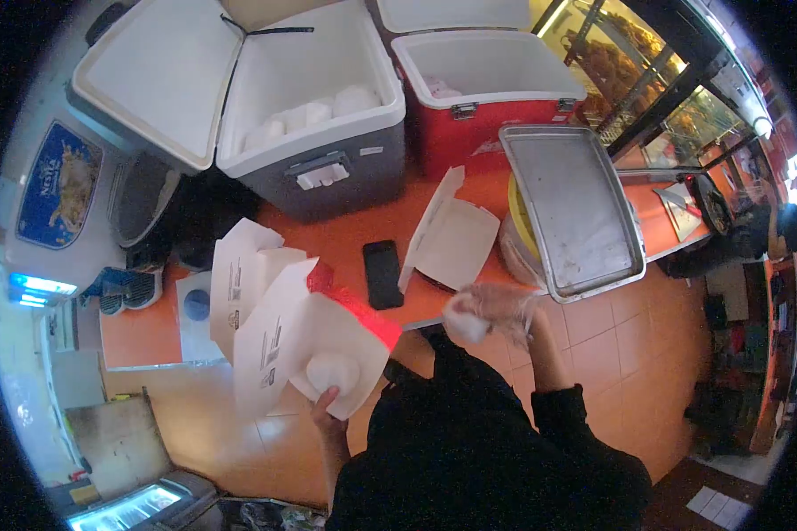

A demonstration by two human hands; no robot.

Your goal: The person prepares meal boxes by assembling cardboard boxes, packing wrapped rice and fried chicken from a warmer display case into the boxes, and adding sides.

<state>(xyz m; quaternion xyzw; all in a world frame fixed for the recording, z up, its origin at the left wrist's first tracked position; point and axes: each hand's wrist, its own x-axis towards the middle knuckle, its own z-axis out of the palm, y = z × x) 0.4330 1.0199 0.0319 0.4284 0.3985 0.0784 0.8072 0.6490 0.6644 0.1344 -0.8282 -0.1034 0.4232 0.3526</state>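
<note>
An orange desk [328,241] is spread ahead of the fingers of both the left hand [328,411] and the right hand [498,305]. At its far side, beyond the left fingers, a grey cooler [345,168] is stood open, with white bundles [314,115] piled inside; beside it, farther beyond the right fingers, a red cooler [478,111] is also left open. A phone [383,274] is laid between the two hands, slightly ahead, and an open carton [460,234] is set just beyond the right fingers. Ahead and to their right, a metal tray [584,208] is rested over a yellow-rimmed tub [518,239]. Farther right, a lit display case [620,71] is seen; tiled floor [629,354] is shown below.

The left forearm is reached forward, and the near edge of a held carton [372,341] is gripped by the left fingers, the thumb on top beside a white round piece [332,372] lying inside. The right forearm is extended forward, its hand turned inward and covered by a clear plastic glove [518,323]; a white lump [466,323] is clasped in its fingers.
</note>
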